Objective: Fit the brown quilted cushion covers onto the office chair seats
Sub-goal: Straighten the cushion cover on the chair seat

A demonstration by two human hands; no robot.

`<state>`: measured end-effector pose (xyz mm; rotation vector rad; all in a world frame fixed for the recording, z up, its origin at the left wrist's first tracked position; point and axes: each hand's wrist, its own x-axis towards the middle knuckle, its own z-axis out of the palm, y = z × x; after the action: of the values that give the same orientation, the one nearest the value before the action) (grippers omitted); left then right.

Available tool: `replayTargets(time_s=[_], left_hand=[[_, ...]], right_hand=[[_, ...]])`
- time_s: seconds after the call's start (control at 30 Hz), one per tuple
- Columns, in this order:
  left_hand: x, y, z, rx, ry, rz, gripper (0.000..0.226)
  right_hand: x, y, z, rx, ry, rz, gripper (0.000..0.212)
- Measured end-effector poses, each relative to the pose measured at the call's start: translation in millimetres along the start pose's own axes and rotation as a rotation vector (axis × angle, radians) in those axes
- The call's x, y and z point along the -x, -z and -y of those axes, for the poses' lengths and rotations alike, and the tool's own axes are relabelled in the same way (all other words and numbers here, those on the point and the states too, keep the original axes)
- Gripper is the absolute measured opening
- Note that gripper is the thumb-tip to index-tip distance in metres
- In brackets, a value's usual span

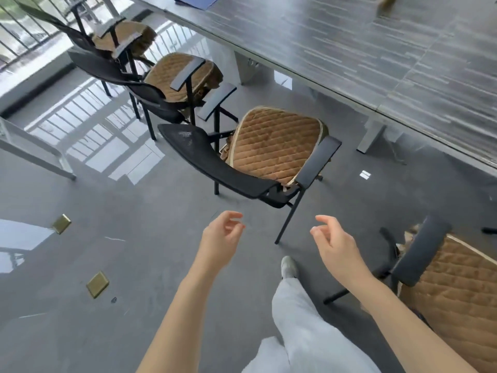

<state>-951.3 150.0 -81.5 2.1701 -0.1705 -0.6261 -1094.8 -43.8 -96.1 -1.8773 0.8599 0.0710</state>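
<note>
We stand on a grey glossy floor (134,251) beside a long dark table (349,55), with four black office chairs lined along its edge. Two brass floor plates (61,223) (97,284) lie to our left, a small white scrap (365,175) lies near the table leg (372,135), and a railing (24,36) runs along the far left. Our pale trouser leg (295,319) and one shoe (289,266) reach forward between our arms. The nearest chair (209,160) stands just ahead of us, its mesh back turned toward us and lying between our hands and the seat; its brown quilted cover (274,142) sits on the seat between the two armrests, its long axis running from the backrest toward the table. Our left hand (222,238) and right hand (334,243) hover apart below the backrest, neither touching anything, fingers loosely curled and holding nothing. A second covered chair (457,286) stands just beside our right forearm. Further off, two more chairs carry covers (172,74) (121,36), the farthest cover looking rumpled under the armrests.
</note>
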Motion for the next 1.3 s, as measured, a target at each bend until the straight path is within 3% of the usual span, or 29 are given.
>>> replayTargets(time_s=[0.23, 0.3, 0.43, 0.57, 0.7, 0.97, 1.17, 1.3], left_hand=[[-123, 6, -54, 0.011, 0.033, 0.042, 0.027], [-157, 6, -60, 0.09, 0.099, 0.063, 0.033], [-229, 9, -56, 0.37, 0.367, 0.08, 0.037], [-305, 6, -45, 0.371, 0.51, 0.105, 0.042], [-369, 7, -41, 0.528, 0.67, 0.176, 0.042], [-504, 2, 12, 0.457, 0.872, 0.273, 0.049], [-573, -26, 73, 0.297, 1.01, 0.294, 0.041], [-601, -55, 92, 0.273, 1.025, 0.245, 0.058]], right_hand=[[-130, 12, 57, -0.002, -0.044, 0.026, 0.037], [-169, 8, 63, -0.118, -0.195, 0.017, 0.039], [-239, 1, 73, -0.738, -0.663, 0.022, 0.041], [-293, -19, 75, -0.808, -0.746, -0.002, 0.043], [-338, -49, 71, -0.914, -0.832, -0.097, 0.048], [-403, -109, 33, -1.269, -1.078, -0.346, 0.057], [-449, -141, -9, -1.291, -1.157, -0.439, 0.06], [-483, -148, -41, -1.254, -1.209, -0.487, 0.062]])
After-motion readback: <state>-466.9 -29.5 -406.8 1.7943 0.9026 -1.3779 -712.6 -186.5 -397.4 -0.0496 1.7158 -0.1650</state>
